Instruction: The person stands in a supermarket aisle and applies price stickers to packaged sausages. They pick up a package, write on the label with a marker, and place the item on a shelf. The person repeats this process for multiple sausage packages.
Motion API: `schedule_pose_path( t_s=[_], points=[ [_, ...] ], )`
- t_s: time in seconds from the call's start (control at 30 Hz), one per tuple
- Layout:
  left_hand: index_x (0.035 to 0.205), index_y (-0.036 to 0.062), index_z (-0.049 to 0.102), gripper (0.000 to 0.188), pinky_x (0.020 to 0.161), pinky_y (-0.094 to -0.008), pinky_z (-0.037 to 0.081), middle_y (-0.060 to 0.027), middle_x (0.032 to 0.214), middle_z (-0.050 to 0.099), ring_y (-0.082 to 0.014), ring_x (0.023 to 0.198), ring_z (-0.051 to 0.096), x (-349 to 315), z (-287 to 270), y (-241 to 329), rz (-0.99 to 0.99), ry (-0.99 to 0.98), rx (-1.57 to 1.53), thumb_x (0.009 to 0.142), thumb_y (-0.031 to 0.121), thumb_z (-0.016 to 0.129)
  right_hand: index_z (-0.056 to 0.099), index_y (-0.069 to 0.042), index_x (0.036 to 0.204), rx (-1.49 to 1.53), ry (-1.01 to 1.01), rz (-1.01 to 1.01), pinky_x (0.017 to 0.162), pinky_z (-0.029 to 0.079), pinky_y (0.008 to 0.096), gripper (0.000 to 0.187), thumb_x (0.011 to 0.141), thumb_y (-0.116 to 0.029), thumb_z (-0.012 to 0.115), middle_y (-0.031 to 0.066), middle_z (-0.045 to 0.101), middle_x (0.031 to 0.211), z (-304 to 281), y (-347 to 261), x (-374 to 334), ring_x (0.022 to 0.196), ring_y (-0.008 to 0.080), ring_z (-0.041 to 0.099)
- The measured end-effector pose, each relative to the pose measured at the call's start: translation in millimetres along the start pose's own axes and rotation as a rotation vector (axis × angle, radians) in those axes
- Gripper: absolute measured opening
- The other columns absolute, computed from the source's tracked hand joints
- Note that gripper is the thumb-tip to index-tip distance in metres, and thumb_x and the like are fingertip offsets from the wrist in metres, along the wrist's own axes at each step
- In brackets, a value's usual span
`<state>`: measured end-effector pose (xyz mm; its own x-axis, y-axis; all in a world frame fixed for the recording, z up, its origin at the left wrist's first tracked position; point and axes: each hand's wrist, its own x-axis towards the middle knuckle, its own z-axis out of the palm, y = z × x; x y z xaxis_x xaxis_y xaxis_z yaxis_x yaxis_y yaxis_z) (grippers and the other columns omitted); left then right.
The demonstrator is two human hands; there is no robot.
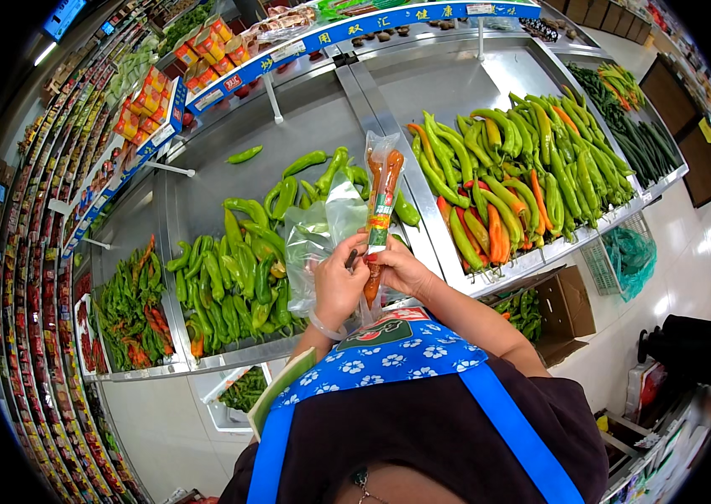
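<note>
Presently, the right hand (400, 270) grips the lower part of a clear packet (383, 203) of elongated brown food; the left hand (339, 284) is curled beside it, with a small dark object (351, 259) between its fingers. The packet is held in front of the apron (397, 353), above the metal bench (414, 76), beside a clear plastic bag (315, 235). Expected handling: fairly light, firm contents, smooth film liable to slip. Recommended hold: the labelled mid-section, not the loose top film. Outward: green peppers (238, 273) left, mixed-colour peppers (532, 172) right.
</note>
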<state>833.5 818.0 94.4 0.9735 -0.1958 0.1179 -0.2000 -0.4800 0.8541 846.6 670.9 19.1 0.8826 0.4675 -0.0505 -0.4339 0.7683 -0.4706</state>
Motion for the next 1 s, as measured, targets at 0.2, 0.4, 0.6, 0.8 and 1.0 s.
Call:
schedule_pose_path(
  t_s=[0.2, 0.4, 0.6, 0.8, 1.0],
  points=[
    [0.111, 0.0014, 0.056, 0.030, 0.076, -0.0293, 0.053, -0.0114, 0.096, 0.070, -0.0169, 0.085, 0.068, -3, 4, -1, -0.009, 0.022, -0.009, 0.082, -0.004, 0.059, 0.031, -0.001, 0.139, -0.007, 0.013, -0.021, 0.095, 0.050, 0.0401, 0.064, 0.079, 0.002, 0.053, 0.0164, 0.055, 0.120, -1, -1, -1, 0.108, 0.0261, 0.060],
    [0.107, 0.0005, 0.055, 0.026, 0.078, -0.0283, 0.052, -0.0107, 0.096, 0.070, -0.0156, 0.087, 0.067, -4, 7, -4, -0.027, 0.034, -0.049, 0.081, -0.005, 0.060, 0.031, -0.002, 0.140, -0.024, 0.005, 0.003, 0.094, 0.050, 0.0396, 0.066, 0.079, 0.004, 0.055, 0.0161, 0.055, 0.119, -1, -5, -3, 0.107, 0.0258, 0.060],
    [0.105, 0.0007, 0.054, 0.025, 0.077, -0.0269, 0.051, -0.0097, 0.097, 0.069, -0.0136, 0.085, 0.066, -4, 7, -2, -0.048, 0.033, -0.087, 0.082, -0.006, 0.060, 0.031, -0.003, 0.140, -0.048, 0.026, 0.010, 0.092, 0.052, 0.0375, 0.065, 0.080, 0.005, 0.056, 0.0155, 0.055, 0.118, 10, -12, -8, 0.106, 0.0243, 0.060],
    [0.103, 0.0009, 0.053, 0.024, 0.076, -0.0258, 0.050, -0.0096, 0.097, 0.069, -0.0118, 0.084, 0.064, -2, 9, 0, -0.032, 0.041, -0.125, 0.082, -0.007, 0.059, 0.025, -0.002, 0.140, -0.022, 0.017, -0.015, 0.092, 0.052, 0.0382, 0.068, 0.082, 0.007, 0.060, 0.0181, 0.058, 0.114, 5, -11, -6, 0.105, 0.0282, 0.064],
    [0.104, 0.0046, 0.054, 0.023, 0.071, -0.0303, 0.053, -0.0106, 0.094, 0.070, -0.0187, 0.082, 0.069, -2, 11, -11, -0.003, 0.072, -0.117, 0.083, -0.001, 0.060, 0.028, -0.004, 0.139, -0.069, 0.047, -0.023, 0.089, 0.053, 0.0353, 0.066, 0.083, 0.006, 0.060, 0.0138, 0.058, 0.114, 9, -11, -8, 0.102, 0.0231, 0.063]
  ],
)
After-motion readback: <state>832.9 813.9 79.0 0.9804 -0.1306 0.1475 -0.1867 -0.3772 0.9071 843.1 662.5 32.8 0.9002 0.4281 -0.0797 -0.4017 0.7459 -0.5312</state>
